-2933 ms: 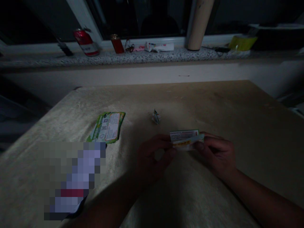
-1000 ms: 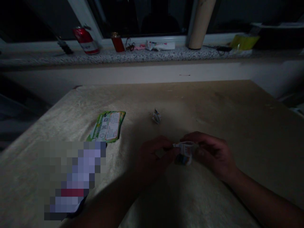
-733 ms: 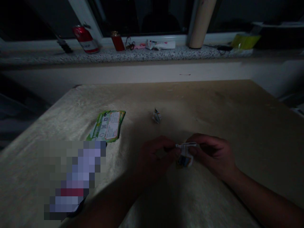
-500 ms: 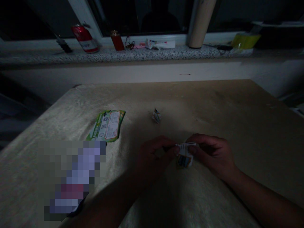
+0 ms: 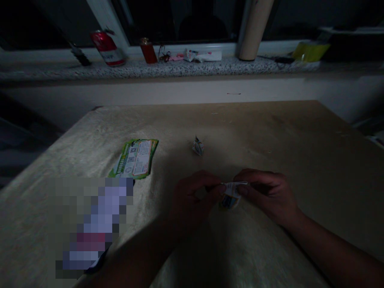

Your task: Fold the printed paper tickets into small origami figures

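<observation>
Low over the table (image 5: pixel 294 160), my left hand (image 5: pixel 195 196) and my right hand (image 5: pixel 270 196) pinch a small piece of folded printed paper (image 5: pixel 231 196) between thumbs and fingers, one hand at each side. Its upper part is pale with print, and a blue and yellow picture shows on its lower part. Some of the paper is hidden behind my fingertips, and the light is dim. Beyond my hands stands a small folded paper piece (image 5: pixel 197 147), pointed at the top and touched by neither hand.
Left of my hands lie green printed sheets (image 5: pixel 135 160), with a pixelated area nearer me. Along the granite windowsill (image 5: pixel 186 69) stand a red can (image 5: pixel 107 49), a small red bottle (image 5: pixel 148 51), a crumpled white tube (image 5: pixel 207 56), a tall tan cylinder (image 5: pixel 253 34) and a yellow object (image 5: pixel 310 52).
The lower part of the paper between my hands has swung slightly left and up. Both hands keep their hold in nearly the same place.
</observation>
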A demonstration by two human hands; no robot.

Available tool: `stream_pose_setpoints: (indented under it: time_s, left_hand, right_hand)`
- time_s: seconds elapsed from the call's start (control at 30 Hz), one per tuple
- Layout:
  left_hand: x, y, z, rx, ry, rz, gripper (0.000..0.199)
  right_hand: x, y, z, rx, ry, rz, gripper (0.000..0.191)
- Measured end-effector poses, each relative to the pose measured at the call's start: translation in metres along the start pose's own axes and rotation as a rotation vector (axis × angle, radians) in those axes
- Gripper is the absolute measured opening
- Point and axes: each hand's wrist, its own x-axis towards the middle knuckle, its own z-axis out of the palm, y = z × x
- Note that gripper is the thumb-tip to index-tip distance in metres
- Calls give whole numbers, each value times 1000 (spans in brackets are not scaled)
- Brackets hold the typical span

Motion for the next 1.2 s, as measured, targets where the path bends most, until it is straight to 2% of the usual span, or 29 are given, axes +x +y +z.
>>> stream_pose_setpoints:
  time_s: [0.27,0.43,0.73,1.2]
  left_hand:
    - [0,3,0,-15,10,-26,2]
    - [-1,0,1,-16,9,-36,6]
    - [-2,1,1,-47,4,-64,3]
    - [-3,3,0,-13,-25,45,2]
  right_hand:
    - [3,-5,1,-23,-16,-69,5]
    - [2,-5,0,-15,-31,-42,7]
    - [1,-2,2,25,-35,-45,7]
    - [0,0,0,25,-53,-88,8]
